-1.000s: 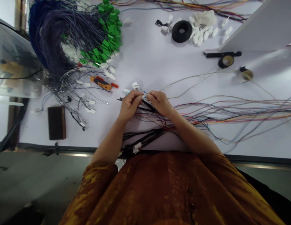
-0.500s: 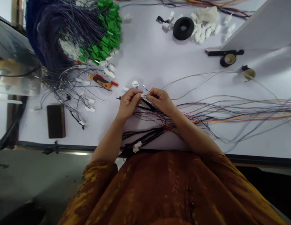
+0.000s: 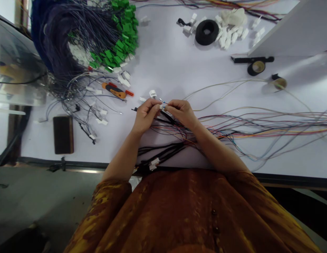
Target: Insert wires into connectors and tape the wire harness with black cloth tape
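1. Along the white tabletop (image 3: 163, 59)'s near edge, black-sleeved cables (image 3: 166, 155) lie bunched.
2. Mid-table, left hand (image 3: 145, 114) pinches a small white plastic connector (image 3: 161, 106); right hand (image 3: 182, 113) pinches a thin blue-tipped wire (image 3: 163, 101) just beside it!
3. Beyond, a round black tape roll (image 3: 207, 40) rests.

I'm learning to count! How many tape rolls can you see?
3: one big black roll beside white plugs, a smaller roll near the black bar, and another roll to its lower right. More may be hidden.
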